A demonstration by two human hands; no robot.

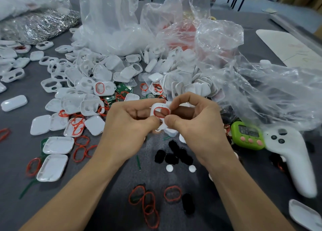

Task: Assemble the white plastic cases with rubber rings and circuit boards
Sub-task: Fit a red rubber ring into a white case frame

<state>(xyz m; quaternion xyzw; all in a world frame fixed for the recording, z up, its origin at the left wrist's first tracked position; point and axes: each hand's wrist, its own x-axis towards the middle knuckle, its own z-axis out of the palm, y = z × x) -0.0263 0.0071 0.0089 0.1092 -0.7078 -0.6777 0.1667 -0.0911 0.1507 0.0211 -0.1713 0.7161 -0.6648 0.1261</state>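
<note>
1. left hand and right hand meet above the grey table, both pinching one white case half between thumbs and curled fingers.
2. a red rubber ring sits in the case half's oval opening; the right fingertips touch its upper right edge.
3. behind the hands: a heap of white case halves, some already ringed, with green circuit boards showing among them.
4. loose red rings lie near the front edge, between the forearms.
5. black oval pads and two white round buttons lie below the hands.
6. right side: green digital timer, just beside a white handheld controller.
7. crumpled clear plastic bags stand behind the heap.
</note>
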